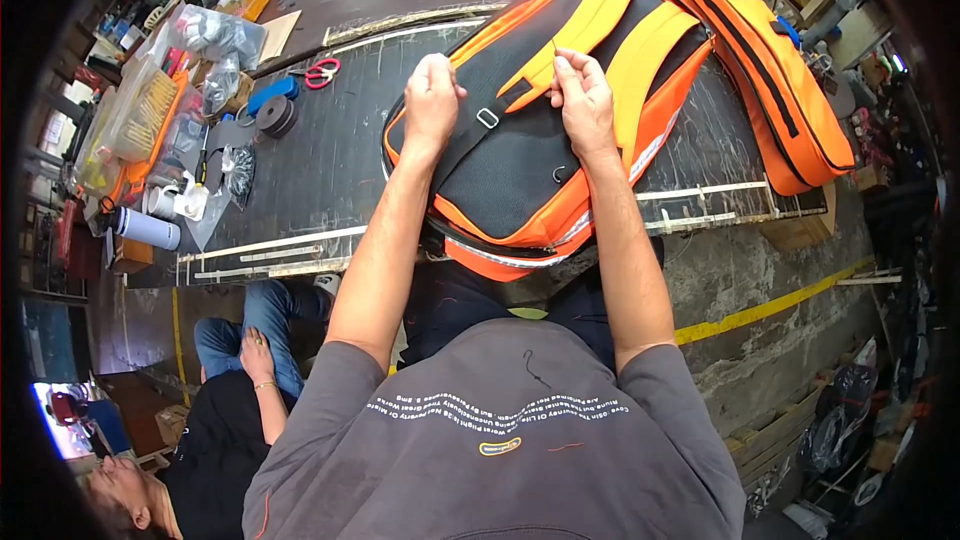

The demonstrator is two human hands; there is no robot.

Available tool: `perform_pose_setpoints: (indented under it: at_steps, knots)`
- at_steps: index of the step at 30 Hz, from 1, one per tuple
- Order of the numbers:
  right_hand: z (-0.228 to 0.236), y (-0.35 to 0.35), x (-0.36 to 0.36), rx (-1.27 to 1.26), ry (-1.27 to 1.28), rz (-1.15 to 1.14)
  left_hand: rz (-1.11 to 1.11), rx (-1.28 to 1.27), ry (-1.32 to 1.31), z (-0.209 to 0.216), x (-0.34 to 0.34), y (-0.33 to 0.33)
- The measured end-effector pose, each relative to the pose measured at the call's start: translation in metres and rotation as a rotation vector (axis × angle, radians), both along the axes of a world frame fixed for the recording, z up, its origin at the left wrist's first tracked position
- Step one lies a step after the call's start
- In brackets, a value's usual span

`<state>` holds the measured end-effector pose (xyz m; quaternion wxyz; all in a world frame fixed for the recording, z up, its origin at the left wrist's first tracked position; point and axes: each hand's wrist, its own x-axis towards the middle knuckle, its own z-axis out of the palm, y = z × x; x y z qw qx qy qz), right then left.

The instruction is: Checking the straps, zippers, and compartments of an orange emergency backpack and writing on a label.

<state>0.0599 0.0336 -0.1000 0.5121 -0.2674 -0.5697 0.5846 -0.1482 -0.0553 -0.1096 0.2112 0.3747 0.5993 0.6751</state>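
An orange backpack (520,175) lies on the dark workbench in front of me, its black mesh back panel and two orange shoulder straps (590,15) facing up. My left hand (432,105) is closed in a fist above the panel's left edge, beside the black webbing; whatever is inside it is hidden. Over the nearer shoulder strap, my right hand (583,100) pinches thumb and finger together; what they hold is too small to make out. Between my hands, a metal slide buckle (487,118) sits on the webbing. Neither hand clearly grips the strap.
A second orange bag (780,85) stands at the bench's right end. To the left lie red-handled scissors (322,73), a black webbing roll (276,116), a white bottle (148,229) and plastic boxes (140,115). Another person (225,430) sits at lower left.
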Motion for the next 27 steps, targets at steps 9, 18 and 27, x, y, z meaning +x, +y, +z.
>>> perform_pose_setpoints:
  at_steps: [9,18,27]
  knots:
    - [-0.004,0.006,0.009,-0.184,0.497,0.283,-0.259,-0.132,0.420,0.006,0.039,-0.017]
    - [-0.013,0.004,0.008,-0.127,0.414,0.238,-0.547,-0.139,-0.575,0.008,0.027,-0.010]
    - [-0.015,-0.004,0.002,0.103,0.071,0.061,-0.527,-0.109,-0.535,0.022,0.040,-0.016]
